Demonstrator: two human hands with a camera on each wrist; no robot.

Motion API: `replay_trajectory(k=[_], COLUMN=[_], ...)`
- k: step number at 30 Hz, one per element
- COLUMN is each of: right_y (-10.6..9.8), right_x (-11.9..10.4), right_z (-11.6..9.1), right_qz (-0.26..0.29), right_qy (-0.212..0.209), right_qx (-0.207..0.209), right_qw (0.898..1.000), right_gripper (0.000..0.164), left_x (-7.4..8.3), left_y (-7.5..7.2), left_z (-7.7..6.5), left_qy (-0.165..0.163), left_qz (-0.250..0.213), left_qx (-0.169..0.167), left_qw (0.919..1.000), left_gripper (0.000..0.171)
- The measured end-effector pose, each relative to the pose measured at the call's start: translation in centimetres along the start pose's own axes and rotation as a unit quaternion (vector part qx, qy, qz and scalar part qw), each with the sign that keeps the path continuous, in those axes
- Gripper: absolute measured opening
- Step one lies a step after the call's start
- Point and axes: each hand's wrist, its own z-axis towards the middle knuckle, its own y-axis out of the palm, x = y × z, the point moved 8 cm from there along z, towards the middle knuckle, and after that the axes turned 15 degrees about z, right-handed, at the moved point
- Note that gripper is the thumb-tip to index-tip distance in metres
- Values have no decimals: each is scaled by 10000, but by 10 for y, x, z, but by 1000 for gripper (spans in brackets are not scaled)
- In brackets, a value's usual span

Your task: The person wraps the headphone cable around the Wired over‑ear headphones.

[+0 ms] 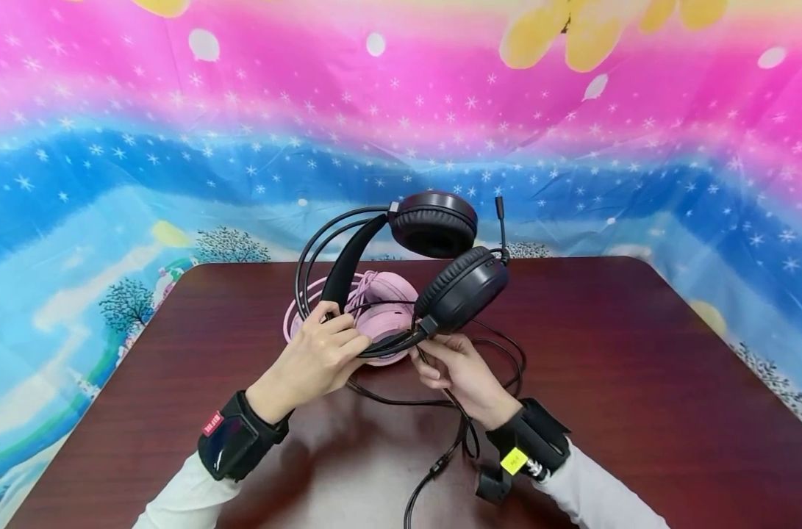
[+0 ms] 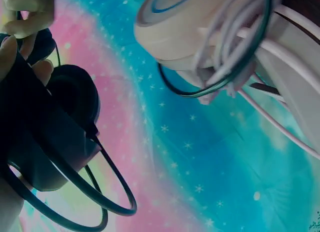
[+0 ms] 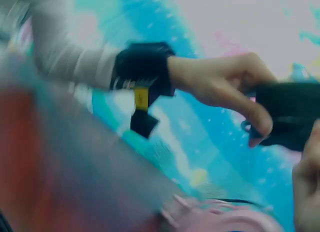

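Note:
A black over-ear headset (image 1: pixel 463 294) with a boom microphone (image 1: pixel 500 220) is held up over the table, tilted on its side. My left hand (image 1: pixel 321 349) grips its headband (image 1: pixel 348 264), fingers curled round the band. Just below the lower ear cup, my right hand (image 1: pixel 456 371) pinches the headset's black cable (image 1: pixel 456 404) between thumb and fingers. Behind the black headset lies a pink headset (image 1: pixel 384 323), partly hidden by it. In the left wrist view the pink headset (image 2: pixel 175 29) shows a bundled cord, and a black ear cup (image 2: pixel 75 97) is at the left.
The dark red-brown table (image 1: pixel 612 367) spans the lower scene. Loops of black cable trail over it to the front edge, with an inline piece (image 1: pixel 438 464) on the cable. A patterned cloth backdrop (image 1: pixel 374 132) surrounds the table. Both wrists wear black bands.

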Motion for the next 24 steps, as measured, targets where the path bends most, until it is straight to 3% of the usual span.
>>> replay_trajectory(k=[3,6,8,9,10,11,12,13,15,17,20,21,22,24], right_y=[0,3,5,6,8,11,15,19,31,45,61,65,68,74], right_x=[-5,-9,-14,-17,-22,-27,-33,-38,-48,-54,-64,-68,-74,-87], right_z=[-5,-9,-11,-12,-12,-12,-13,-13,-14,-15,-15,-14,-13,-11], right_qz=[-861,-1231,-1844,-2373,-2950,-3600,-4261,-4862,-5920,-6613,-7195,-7284,-7312,-7268], right_qy=[162,443,496,429,312,133,-90,-297,-734,-1025,-1262,-1294,-1320,-1403], right_qx=[395,561,544,481,398,281,165,33,-402,-992,-1753,-1908,-2018,-2117], right_qw=[9954,9898,9801,9693,9542,9324,9045,8734,8016,7364,6601,6452,6382,6382], right_gripper=[21,20,20,20,21,20,19,16,13,9,6,6,6,8], left_x=[-2,-3,-4,-5,-5,-6,-6,-6,-6,-4,-2,-1,-1,0], left_y=[3,4,5,5,5,5,5,5,5,5,4,4,4,3], left_z=[-2,-4,-4,-4,-4,-3,-3,-3,-3,-5,-7,-8,-8,-9], left_qy=[-25,-29,-32,-31,-27,-21,-9,8,68,142,224,234,242,271], left_qz=[38,105,151,171,189,219,241,277,374,457,532,537,557,624], left_qx=[-111,-204,-283,-317,-356,-391,-406,-423,-434,-415,-403,-402,-398,-373], left_qw=[9999,9997,9995,9993,9992,9990,9989,9987,9983,9980,9975,9975,9974,9970], left_gripper=[27,31,32,33,33,34,34,34,33,31,24,22,18,13])
